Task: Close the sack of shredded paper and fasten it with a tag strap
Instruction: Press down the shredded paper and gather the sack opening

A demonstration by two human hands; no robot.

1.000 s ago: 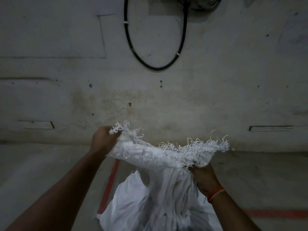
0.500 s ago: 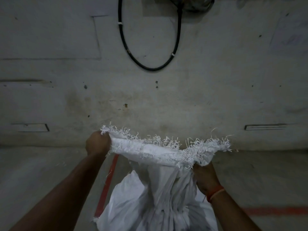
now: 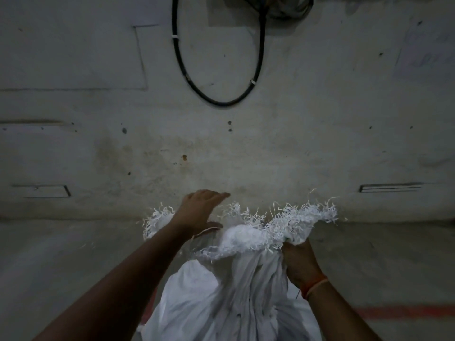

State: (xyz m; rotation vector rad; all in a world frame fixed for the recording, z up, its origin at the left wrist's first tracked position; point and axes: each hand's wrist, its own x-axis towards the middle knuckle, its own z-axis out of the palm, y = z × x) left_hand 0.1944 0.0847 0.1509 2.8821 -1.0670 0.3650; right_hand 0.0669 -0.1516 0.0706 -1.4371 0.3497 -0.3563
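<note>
Gathering: sack [image 3: 229,291] stands at lower centre of the frame, mouth still loose
Right hand [image 3: 299,264]: my grip bunches the frayed rim
Left hand [image 3: 199,211]: released, fingers spread
Left: I see no tag strap yet

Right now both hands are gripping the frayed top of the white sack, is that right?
Not quite. In the head view only the right hand grips the frayed top of the white sack; the left hand is open above it.
</note>
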